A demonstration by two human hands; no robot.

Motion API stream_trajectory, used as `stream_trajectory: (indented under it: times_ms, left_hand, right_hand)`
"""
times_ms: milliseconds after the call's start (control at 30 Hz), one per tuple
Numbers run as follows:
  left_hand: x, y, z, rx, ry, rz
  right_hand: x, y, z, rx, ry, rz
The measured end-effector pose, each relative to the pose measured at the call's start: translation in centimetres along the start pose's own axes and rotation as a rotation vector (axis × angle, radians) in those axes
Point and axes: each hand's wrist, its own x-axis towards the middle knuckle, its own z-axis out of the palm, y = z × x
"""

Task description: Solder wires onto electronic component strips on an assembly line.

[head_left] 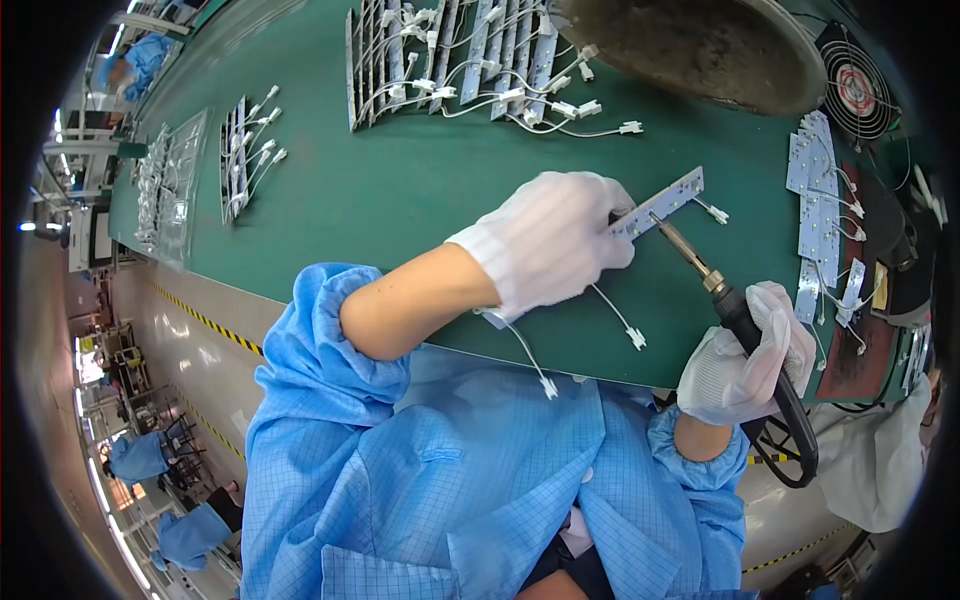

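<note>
My left hand (550,240), in a white glove, grips one end of a narrow LED circuit board (672,198). The board slants up to the right above the green table, and a white connector lead (713,210) sticks out near its far end. In my gloved right hand (745,360) is a soldering iron (738,312) with a black handle. Its metal tip meets the face of the board or sits just above it; I cannot tell which. Below my left hand, two white connector leads (633,332) hang toward the table's near edge, partly hidden by the glove.
Rows of LED strips (480,60) with white leads lie at the back, and a smaller bunch (236,165) at the left by clear plastic packs (180,190). More boards (818,200) lie at the right, near a round fan (858,85). A large dark round object (700,50) overhangs the back.
</note>
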Motion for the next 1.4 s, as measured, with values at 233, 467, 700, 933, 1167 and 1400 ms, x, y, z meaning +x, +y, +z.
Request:
stream_trajectory:
  times_ms: [233, 467, 700, 933, 1167, 1400]
  left_hand:
    - [-0.2, -0.7, 1.1, -0.144, 0.168, 0.134]
    - [-0.1, -0.7, 1.1, -0.170, 0.161, 0.068]
    - [-0.2, -0.7, 1.2, -0.053, 0.191, 0.143]
    - [-0.3, -0.8, 1.3, 0.016, 0.210, 0.224]
    - [0.1, -1.3, 0.9, -0.149, 0.181, 0.114]
    - [0.0, -1.6, 1.1, -0.168, 0.206, 0.101]
  right_hand:
    - [1.0, 0.3, -0.1, -0.006, -0.111, -0.180]
    - [0.9, -0.6, 0.0, 0.042, -0.192, -0.043]
    - [0.7, -0.7, 0.1, 0.012, -0.191, -0.052]
    - [1.3, -1.1, -0.1, 0.052, -0.247, -0.015]
    - [1.1, -0.4, -0.2, -0.053, -0.109, -0.156]
    - [0.5, -0.9, -0.1, 0.020, -0.161, -0.029]
